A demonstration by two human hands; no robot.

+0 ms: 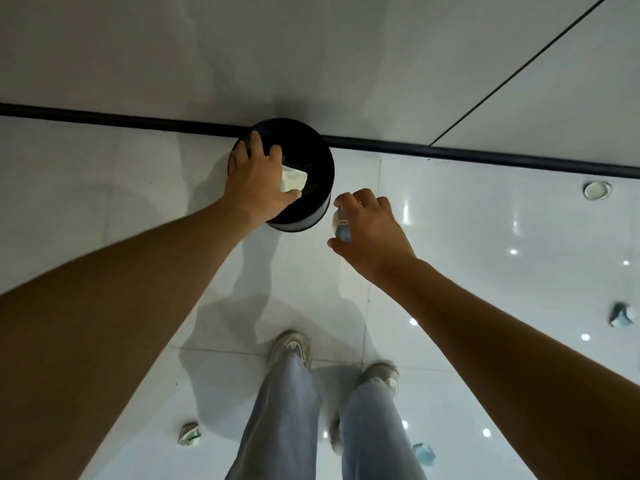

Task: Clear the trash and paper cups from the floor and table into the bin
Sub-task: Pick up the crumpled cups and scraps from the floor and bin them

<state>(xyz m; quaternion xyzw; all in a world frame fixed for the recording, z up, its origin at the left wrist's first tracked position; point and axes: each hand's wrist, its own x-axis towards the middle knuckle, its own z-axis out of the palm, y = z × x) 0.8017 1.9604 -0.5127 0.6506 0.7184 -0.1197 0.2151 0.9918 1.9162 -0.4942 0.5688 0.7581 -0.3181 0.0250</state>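
A black round bin (pixel 311 161) is seen from above, standing on a glossy white tiled floor (pixel 467 237) against the far wall. The left hand (pixel 258 178) is held over the bin's opening, its fingers spread fairly wide, with a crumpled white-and-green paper (pixel 294 180) pinched under the thumb. The right hand (pixel 372 232) is held just right of the bin, its fingers curled round a small crushed paper piece (pixel 341 225). More trash is scattered on the floor: a flattened cup (pixel 596 190) far right, a blue scrap (pixel 622 315) at right, a green-and-white wad (pixel 189 434) near left, and a blue scrap (pixel 424 453) near the feet.
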